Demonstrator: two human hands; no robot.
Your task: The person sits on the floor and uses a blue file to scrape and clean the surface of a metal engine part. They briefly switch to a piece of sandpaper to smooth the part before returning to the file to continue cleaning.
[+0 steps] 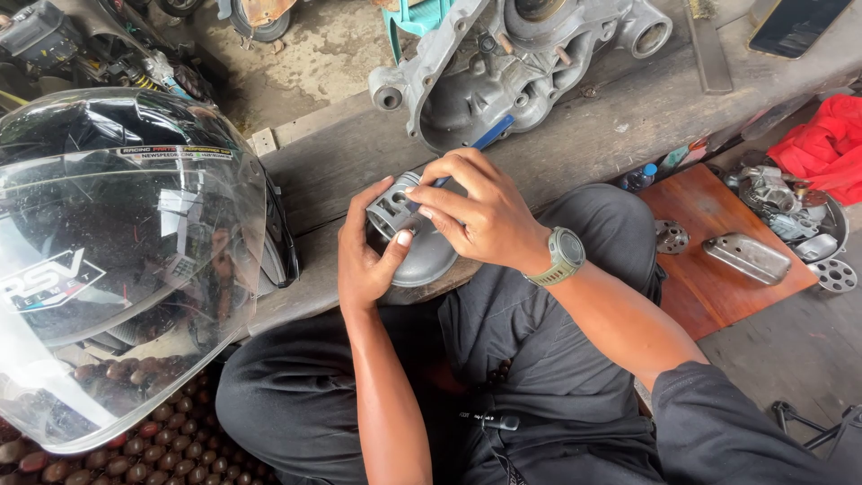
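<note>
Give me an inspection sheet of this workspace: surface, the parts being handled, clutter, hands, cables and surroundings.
Surface: worn wooden plank bench, dusty and scuffed.
Job's things: round grey metal engine part resting at the bench edge; a blue-handled tool runs from the fingers toward the casing.
Clutter: large aluminium engine casing on the bench; helmet with clear visor at the left; small metal parts on a reddish board; a dish of parts; red cloth.
Grippers: left hand cradles the part; right hand, wristwatch on, presses on its top.
Cables: nothing seen.
Surroundings: person seated in dark clothing; beaded mat below the helmet; concrete floor.
</note>
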